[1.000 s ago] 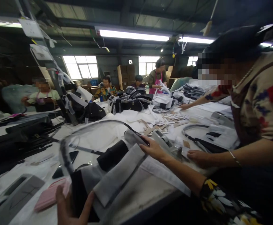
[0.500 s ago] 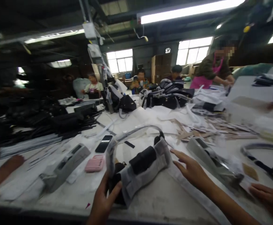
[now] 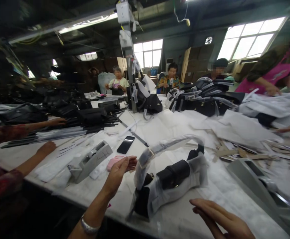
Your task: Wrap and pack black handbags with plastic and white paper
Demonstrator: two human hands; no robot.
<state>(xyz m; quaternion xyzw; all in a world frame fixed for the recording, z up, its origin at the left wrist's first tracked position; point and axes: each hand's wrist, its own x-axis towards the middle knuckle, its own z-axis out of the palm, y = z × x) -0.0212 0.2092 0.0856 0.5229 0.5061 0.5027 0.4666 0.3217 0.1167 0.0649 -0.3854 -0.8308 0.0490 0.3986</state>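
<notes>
A black handbag point(image 3: 171, 176) wrapped in white paper, its handle also wrapped, lies on the white table point(image 3: 184, 219) in front of me. My left hand point(image 3: 121, 169) hovers just left of the bag's handle with fingers stretched out, holding nothing, above a small pink object point(image 3: 112, 162). My right hand point(image 3: 217, 217) is low at the bottom edge, right of the bag, open, fingers pointing left, not touching the bag.
A grey tape dispenser point(image 3: 90, 161) and a black phone point(image 3: 125, 144) lie left of the bag; another dispenser point(image 3: 254, 181) is at right. A co-worker's hands point(image 3: 46, 147) rest at left. Black bags point(image 3: 204, 99), black straps point(image 3: 60, 132) and paper scraps cover the far table. Several people work behind.
My left hand has let go of the wrapped bag and moved left of it. My right hand has drawn back from the bag toward me. The view has swung left.
</notes>
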